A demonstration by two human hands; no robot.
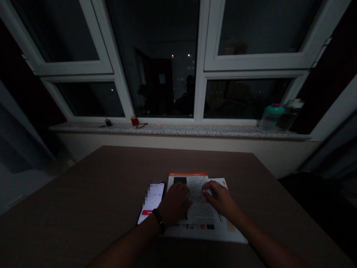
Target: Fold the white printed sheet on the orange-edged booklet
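In the dim head view, a printed page (199, 214) with an orange band along its top lies on the table. Text and dark pictures cover it, and a white sheet (227, 223) shows from beneath at the right. My left hand (176, 201), with a dark band at the wrist, rests over the page's left half, fingers stretched out. Over the right part, my right hand (219, 195) has thumb and forefinger closed in a pinch. Something small and pale shows at its fingertips, too unclear to name. A lit phone (153, 199) lies left of the page, close to my left forearm.
The brown table (97, 186) reaches toward a speckled stone windowsill (173, 129). On the sill stand a small red jar (134, 121), a dark little bottle (108, 122), a large teal-topped bottle (272, 116) and another clear bottle (290, 115).
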